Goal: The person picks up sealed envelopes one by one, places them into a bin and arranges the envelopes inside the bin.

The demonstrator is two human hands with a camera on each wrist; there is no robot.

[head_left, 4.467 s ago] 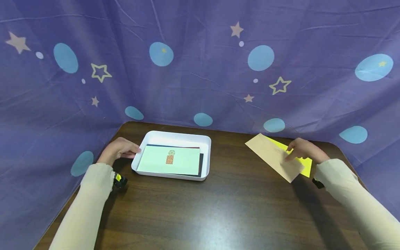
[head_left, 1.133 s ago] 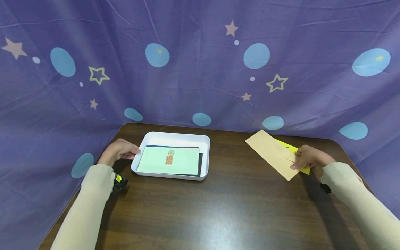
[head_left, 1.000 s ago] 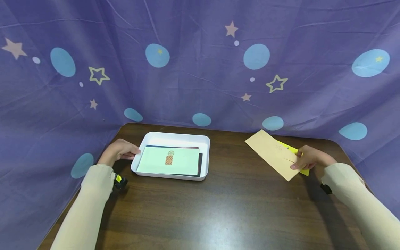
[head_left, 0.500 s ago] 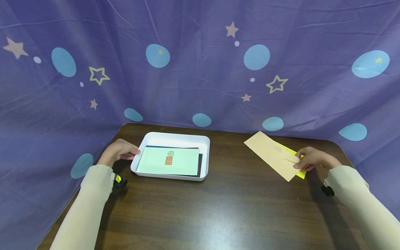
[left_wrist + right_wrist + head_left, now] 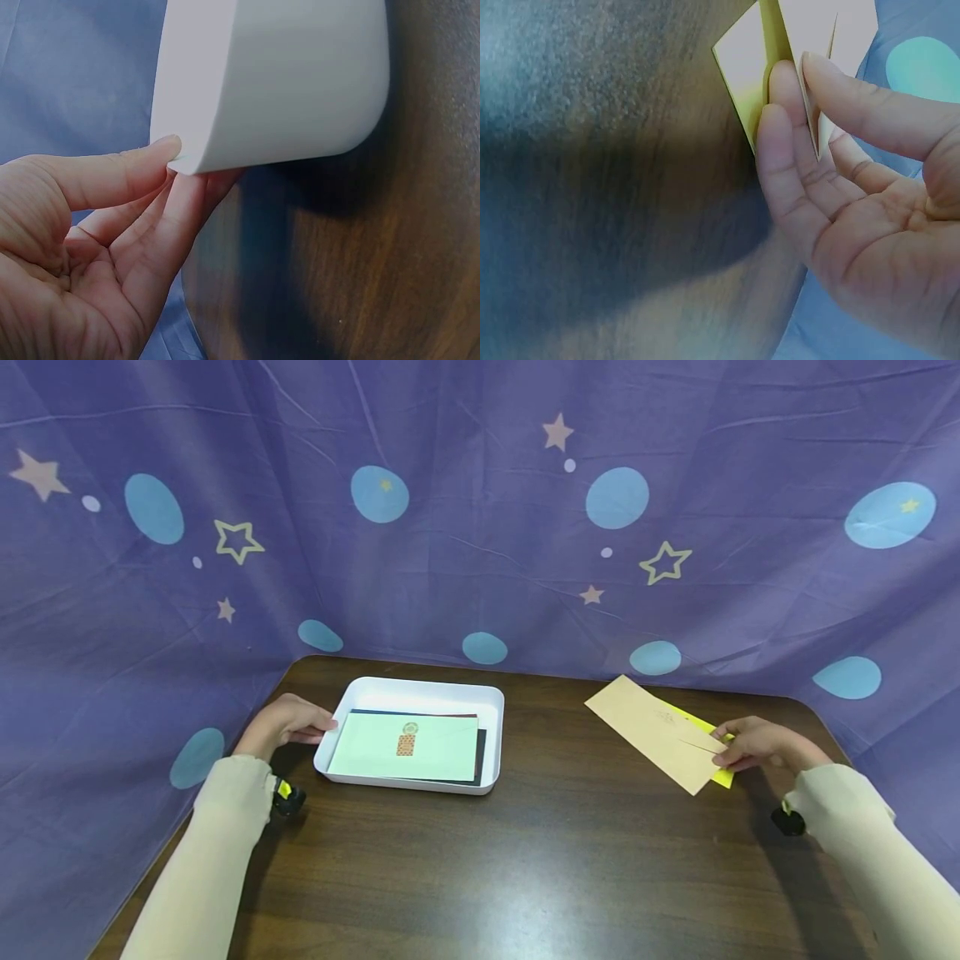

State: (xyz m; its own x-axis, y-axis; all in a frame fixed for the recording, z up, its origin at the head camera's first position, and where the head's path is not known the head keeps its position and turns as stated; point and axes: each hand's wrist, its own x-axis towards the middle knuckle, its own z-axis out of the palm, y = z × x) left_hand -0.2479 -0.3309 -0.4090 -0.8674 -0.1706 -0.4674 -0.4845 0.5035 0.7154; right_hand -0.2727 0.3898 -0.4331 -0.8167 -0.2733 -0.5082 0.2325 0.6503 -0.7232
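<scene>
My left hand (image 5: 288, 720) pinches the left rim of a white tray (image 5: 427, 693), thumb inside and fingers under the lip in the left wrist view. In the tray lies a mint-green envelope (image 5: 446, 745) with a stamp-like print, over darker papers whose edges peek out. At the right, my right hand (image 5: 759, 745) pinches the near right end of a tan envelope (image 5: 645, 727) between thumb and fingers. Beneath it a yellow envelope (image 5: 692, 718) shows along the far side. In the right wrist view, my fingertips lie between the tan envelope (image 5: 847, 30) and the yellow one (image 5: 742, 67).
The brown wooden table (image 5: 525, 860) has rounded far corners. A purple curtain (image 5: 465, 577) with stars and blue ovals hangs close behind it and along both sides. Dark wrist cameras (image 5: 288, 797) sit at both sleeves.
My right hand, earlier over the middle of the envelopes, has moved to their near right end and pinches the tan one. The yellow envelope shows less. My left hand stays at the tray.
</scene>
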